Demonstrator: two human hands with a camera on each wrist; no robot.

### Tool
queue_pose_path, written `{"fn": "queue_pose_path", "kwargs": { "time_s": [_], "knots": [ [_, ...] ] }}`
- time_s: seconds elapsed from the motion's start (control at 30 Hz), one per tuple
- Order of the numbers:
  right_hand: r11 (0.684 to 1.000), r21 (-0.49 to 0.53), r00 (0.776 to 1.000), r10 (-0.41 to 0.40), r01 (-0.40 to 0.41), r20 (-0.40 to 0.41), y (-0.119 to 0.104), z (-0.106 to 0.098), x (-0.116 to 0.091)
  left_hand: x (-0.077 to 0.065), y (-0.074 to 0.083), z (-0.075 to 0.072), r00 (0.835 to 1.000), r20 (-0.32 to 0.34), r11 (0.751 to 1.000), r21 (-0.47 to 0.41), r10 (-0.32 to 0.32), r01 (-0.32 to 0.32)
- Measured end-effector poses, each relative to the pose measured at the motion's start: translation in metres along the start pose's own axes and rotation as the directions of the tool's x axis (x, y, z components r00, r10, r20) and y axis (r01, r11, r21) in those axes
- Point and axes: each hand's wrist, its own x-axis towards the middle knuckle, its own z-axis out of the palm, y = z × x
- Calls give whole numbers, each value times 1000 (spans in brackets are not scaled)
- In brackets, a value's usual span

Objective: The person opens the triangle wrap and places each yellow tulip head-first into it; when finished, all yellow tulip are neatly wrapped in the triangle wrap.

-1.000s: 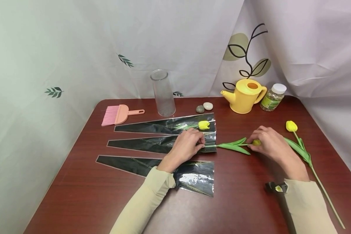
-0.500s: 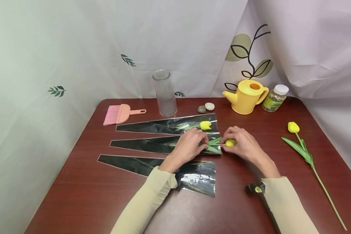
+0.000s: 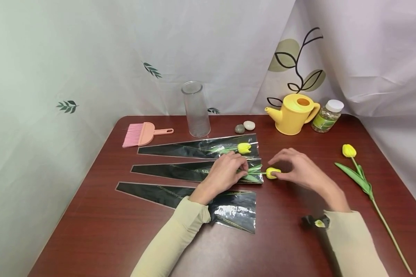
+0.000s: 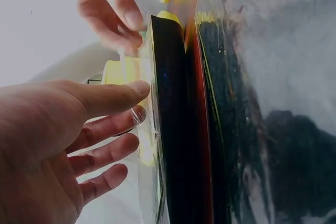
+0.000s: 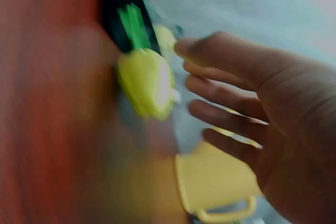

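Note:
A yellow tulip [image 3: 272, 173] lies with its stem and leaves inside the middle black-and-clear flower sleeve [image 3: 173, 172], its bloom outside the sleeve's wide right end. My left hand [image 3: 225, 173] pinches the upper film of that sleeve near its mouth, thumb against index finger in the left wrist view. My right hand [image 3: 299, 169] is beside the bloom, thumb and fingers apart; the right wrist view has a gap between the fingertips and the blurred bloom [image 5: 147, 83]. Behind lies another sleeve [image 3: 173, 150] with a yellow tulip [image 3: 244, 148] in it. A third sleeve [image 3: 237, 209] lies nearer.
Another tulip [image 3: 371, 190] lies at the right. Along the back stand a clear glass vase [image 3: 197, 111], a yellow watering can [image 3: 292, 117] and a white-capped jar [image 3: 326, 117]. Two stones [image 3: 249, 125] and a pink brush [image 3: 146, 134] lie there too.
My right hand brought the tulip leftward, its stem and leaves sliding into the middle sleeve. It has since let go of the bloom and shifted slightly right. My left hand stayed at the sleeve's mouth.

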Motion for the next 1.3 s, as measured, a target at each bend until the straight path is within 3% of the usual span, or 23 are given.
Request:
{"fn": "queue_pose_path", "kwargs": {
  "time_s": [0.2, 0.4, 0.83, 1.0, 1.3],
  "knots": [
    [990, -3, 988, 141, -141, 61, 17, -18, -18, 0, 1, 1, 1000, -3, 1000, -3, 12, -12],
    [982, -22, 973, 189, -188, 131, 28, -18, -23, 0, 0, 1, 1000, -9, 1000, -12, 20, -20],
    [996, -8, 991, 85, -85, 99, 24, -5, -14, -1, -1, 1, 1000, -13, 1000, -22, 21, -22],
    [999, -1, 998, 45, -45, 45, 19, 3, -9, -1, 0, 0, 1000, -13, 1000, -21, 22, -23],
    [992, 119, 998, -39, 44, -45, 4, 34, 7, 1, 4, -2, 1000, -27, 1000, 4, 14, -14]
  ]
}}
